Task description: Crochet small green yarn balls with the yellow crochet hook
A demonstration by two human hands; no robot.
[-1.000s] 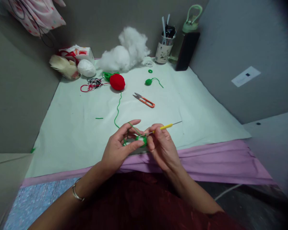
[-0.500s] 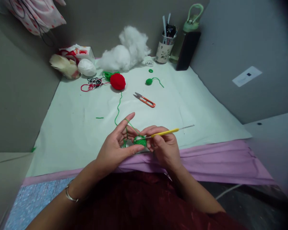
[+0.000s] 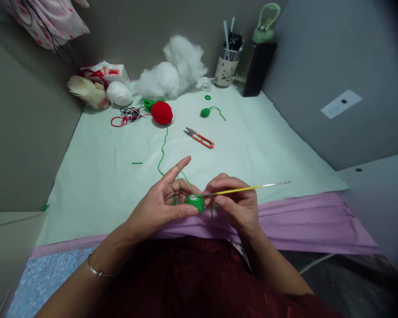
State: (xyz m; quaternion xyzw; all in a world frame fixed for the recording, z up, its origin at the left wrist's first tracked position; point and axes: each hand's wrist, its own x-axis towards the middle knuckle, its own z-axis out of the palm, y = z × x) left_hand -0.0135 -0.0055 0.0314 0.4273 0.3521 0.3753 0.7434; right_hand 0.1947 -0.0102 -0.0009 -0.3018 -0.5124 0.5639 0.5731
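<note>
My left hand (image 3: 167,194) pinches a small green crochet piece (image 3: 195,203) between thumb and fingers; some white shows at its top. Green yarn (image 3: 186,177) loops over the raised left index finger and runs down to the piece. In my right hand (image 3: 236,201) is a crochet hook (image 3: 239,190) with a yellow grip and metal at both ends. Its left tip meets the edge of the green piece, and the other end points right. A strand of the same yarn trails from the left hand up the cloth toward the red yarn ball (image 3: 162,112).
Orange-handled thread snips (image 3: 199,138) lie beyond my hands. Farther back are a small green crocheted ball (image 3: 205,112) with a tail, white stuffing (image 3: 172,73), a white yarn ball (image 3: 119,93), a cup of pens (image 3: 227,68), and a dark phone-like slab (image 3: 260,70) leaning on a bottle (image 3: 265,31).
My right hand has shifted right with the hook, whose tip has moved from across the green piece's top to its right edge. The left index finger has moved slightly right.
</note>
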